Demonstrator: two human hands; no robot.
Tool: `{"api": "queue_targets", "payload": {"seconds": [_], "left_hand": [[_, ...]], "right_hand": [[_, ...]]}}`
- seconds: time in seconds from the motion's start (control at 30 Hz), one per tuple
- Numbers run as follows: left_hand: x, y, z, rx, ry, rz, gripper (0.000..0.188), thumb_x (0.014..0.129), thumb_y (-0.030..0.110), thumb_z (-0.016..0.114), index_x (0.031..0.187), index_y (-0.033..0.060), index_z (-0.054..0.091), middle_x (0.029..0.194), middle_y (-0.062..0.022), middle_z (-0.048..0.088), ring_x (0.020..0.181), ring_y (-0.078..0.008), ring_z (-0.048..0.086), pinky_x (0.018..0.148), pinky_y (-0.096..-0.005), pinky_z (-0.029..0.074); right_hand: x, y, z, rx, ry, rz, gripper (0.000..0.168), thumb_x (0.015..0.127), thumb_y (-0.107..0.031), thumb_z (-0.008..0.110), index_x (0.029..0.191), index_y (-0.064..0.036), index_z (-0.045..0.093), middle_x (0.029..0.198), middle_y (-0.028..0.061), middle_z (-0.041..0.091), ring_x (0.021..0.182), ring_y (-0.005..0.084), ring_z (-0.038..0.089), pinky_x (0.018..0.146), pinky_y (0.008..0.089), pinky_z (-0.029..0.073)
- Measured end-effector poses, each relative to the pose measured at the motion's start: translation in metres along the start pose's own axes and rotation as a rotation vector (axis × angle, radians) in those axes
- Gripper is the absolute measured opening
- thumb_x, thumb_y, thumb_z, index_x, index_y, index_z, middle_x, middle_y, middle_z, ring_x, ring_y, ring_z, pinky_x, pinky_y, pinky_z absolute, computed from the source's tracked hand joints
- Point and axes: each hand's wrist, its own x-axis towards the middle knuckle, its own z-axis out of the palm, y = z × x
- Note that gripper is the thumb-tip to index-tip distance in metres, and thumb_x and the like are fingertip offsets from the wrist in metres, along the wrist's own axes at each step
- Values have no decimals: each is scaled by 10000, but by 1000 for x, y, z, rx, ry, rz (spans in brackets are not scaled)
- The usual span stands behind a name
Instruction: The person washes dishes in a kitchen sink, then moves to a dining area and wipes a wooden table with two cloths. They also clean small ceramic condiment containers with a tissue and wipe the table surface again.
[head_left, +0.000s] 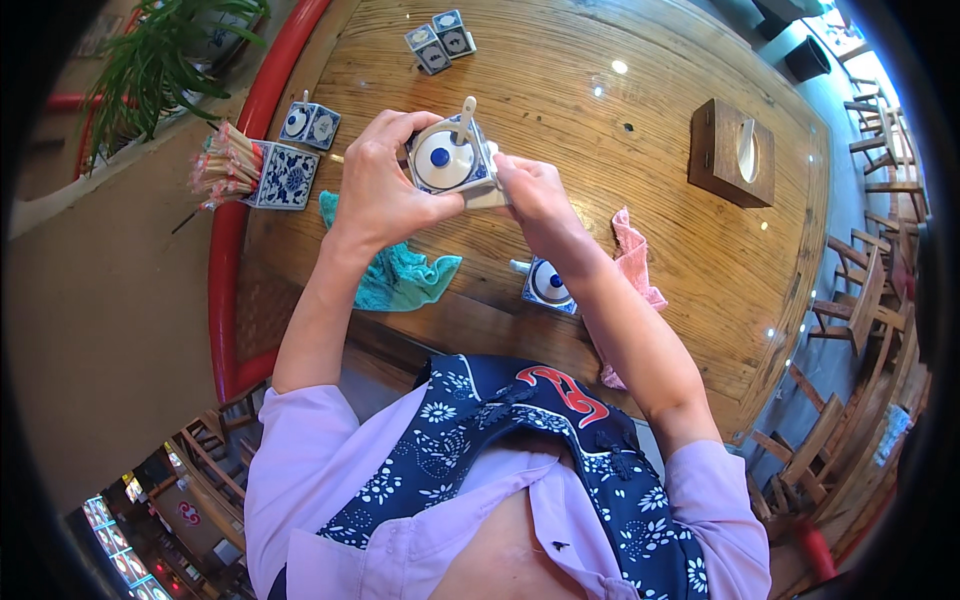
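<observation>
Above the wooden table, my left hand (390, 176) grips a square blue-and-white ceramic condiment jar (450, 161) by its side. The jar has a round white lid with a blue knob, and a spoon handle (466, 120) sticks up from it. My right hand (536, 191) is at the jar's right side, fingers closed around a pale piece that is partly hidden. A similar lidded jar (551, 283) stands near my right forearm. A teal cloth (409, 277) lies below my left hand, and a pink cloth (636, 259) lies right of my right forearm.
A wooden tissue box (731, 154) stands on the table (570, 82) at the right. At the back are small patterned ceramic containers (440, 41). To the left are another lidded jar (298, 120), a patterned holder (285, 176) with wrapped chopsticks, a red rail (225, 285) and a plant (161, 67).
</observation>
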Motion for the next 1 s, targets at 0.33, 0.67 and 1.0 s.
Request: {"api": "queue_targets", "payload": {"seconds": [0.33,0.67,1.0], "left_hand": [[4,-17,9,-44,-10,-44,573,537,79,796,1088,19,653,1028,-61,620,942,-158,635,787,-290,583],[-4,-56,68,18,8,-48,569,522,172,794,1050,19,648,994,-103,624,931,-243,625,848,-329,516],[-3,-64,81,-11,-12,-126,576,518,213,778,1038,7,642,1021,-135,627,981,-295,607,894,-374,499]], "right_hand": [[-22,-40,-38,42,189,210,278,915,-88,610,1135,82,616,1009,157,691,851,202,700,720,343,622],[-1,-18,-95,318,344,185,311,861,-47,658,1164,12,626,988,83,682,815,140,664,636,262,551],[31,1,-74,-105,393,80,270,762,-55,725,1028,-11,720,878,54,703,712,110,616,591,248,453]]}}
